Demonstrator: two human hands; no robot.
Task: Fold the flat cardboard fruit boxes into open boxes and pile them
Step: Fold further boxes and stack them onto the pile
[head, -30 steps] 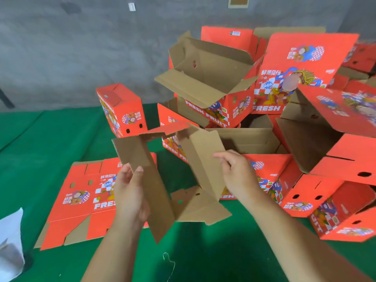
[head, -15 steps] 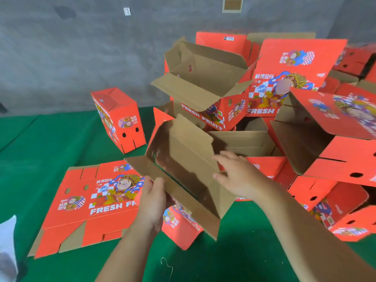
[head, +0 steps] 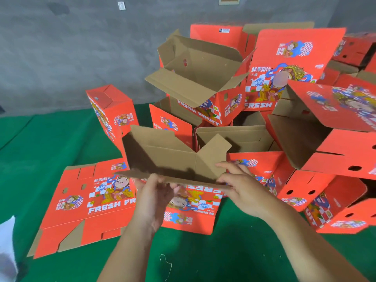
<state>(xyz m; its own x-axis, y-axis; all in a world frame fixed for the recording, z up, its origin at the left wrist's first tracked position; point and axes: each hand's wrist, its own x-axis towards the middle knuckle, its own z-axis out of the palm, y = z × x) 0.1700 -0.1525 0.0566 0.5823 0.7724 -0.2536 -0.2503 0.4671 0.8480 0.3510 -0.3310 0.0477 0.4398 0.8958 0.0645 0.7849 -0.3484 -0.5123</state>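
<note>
Box [head: 173, 157] mouth-up; long axis left-right

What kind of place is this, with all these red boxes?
Probably a packing shed or storeroom: a bare grey concrete wall, green matting on the floor, and a heap of folded fruit boxes beside a flat one.

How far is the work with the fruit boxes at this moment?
Done: many folded red boxes lie in a loose pile, and one folded box stands apart on the green mat. In hand: the left hand and right hand hold a half-opened box, its flaps not yet closed. Left: at least one flat box lies on the mat.
</note>
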